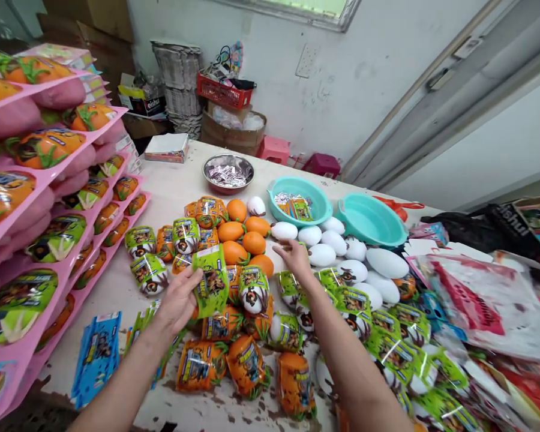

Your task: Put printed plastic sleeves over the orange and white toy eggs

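My left hand [180, 297] grips a flat green printed wrapper [210, 282] between thumb and fingers. My right hand [293, 257] reaches over the table with its fingers apart and nothing visible in them. Just beyond its fingertips lies a white egg [284, 230], one of several. Plain orange eggs [254, 243] sit between the two hands. Around them are wrapped orange eggs [201, 365] and white eggs in green wrappers [253, 289]. Flat blue wrappers [97, 354] lie left of my left forearm, beside more green ones partly hidden by it.
Pink trays [72, 234] filled with wrapped eggs are stacked high at the left. A metal bowl [228, 174] of small packets, a turquoise basin [299, 201] with packets and another turquoise basin [371, 219] stand at the back. Plastic bags [486, 306] crowd the right side.
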### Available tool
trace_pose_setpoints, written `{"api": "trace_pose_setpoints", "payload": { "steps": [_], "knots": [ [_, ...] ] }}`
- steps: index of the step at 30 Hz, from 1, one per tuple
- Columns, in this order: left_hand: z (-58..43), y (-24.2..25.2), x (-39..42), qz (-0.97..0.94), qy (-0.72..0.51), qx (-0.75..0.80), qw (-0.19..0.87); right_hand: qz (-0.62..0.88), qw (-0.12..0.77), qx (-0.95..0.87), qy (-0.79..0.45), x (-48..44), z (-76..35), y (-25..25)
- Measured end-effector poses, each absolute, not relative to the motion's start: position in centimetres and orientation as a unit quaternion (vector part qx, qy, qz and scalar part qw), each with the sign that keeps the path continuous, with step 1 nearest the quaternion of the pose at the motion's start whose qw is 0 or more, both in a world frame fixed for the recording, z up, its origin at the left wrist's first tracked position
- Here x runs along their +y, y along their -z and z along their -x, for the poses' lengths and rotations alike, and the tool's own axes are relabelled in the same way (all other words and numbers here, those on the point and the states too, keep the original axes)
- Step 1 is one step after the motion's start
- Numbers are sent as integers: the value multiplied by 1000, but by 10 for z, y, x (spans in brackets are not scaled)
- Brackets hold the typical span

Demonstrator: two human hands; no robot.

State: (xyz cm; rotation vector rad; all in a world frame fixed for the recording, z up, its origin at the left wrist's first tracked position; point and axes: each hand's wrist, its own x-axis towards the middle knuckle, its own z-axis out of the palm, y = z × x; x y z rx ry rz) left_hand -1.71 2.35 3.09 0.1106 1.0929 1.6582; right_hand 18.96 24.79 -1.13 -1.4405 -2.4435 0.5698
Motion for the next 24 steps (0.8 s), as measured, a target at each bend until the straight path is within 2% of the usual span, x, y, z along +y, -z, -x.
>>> {"api": "trace_pose_setpoints", "payload": {
  "steps": [4, 9, 13, 15, 17, 19, 21, 24],
  "knots": [
    [26, -11, 10, 1, -671, 492, 555, 518, 87, -845, -101, 332, -181, 47],
    [24, 6, -3, 19, -668, 508, 544, 535, 33, -843, -51, 360, -159, 87],
    [27, 4, 0, 44, -687, 502, 524, 546, 12, -837, -39, 359, -160, 76],
    [29, -2, 2, 56, -692, 498, 520, 565, 75, -820, -62, 347, -171, 52],
    [28, -11, 4, 62, -695, 488, 524, 573, 220, -773, -162, 317, -185, 22],
    [24, -21, 6, 54, -689, 461, 556, 529, 361, -685, -346, 270, -198, -3],
    [15, -32, 8, 39, -672, 425, 605, 454, 408, -587, -531, 208, -203, -16],
    [-2, -51, 11, 9, -632, 371, 680, 399, 396, -468, -681, 105, -200, -20]
  ]
}}
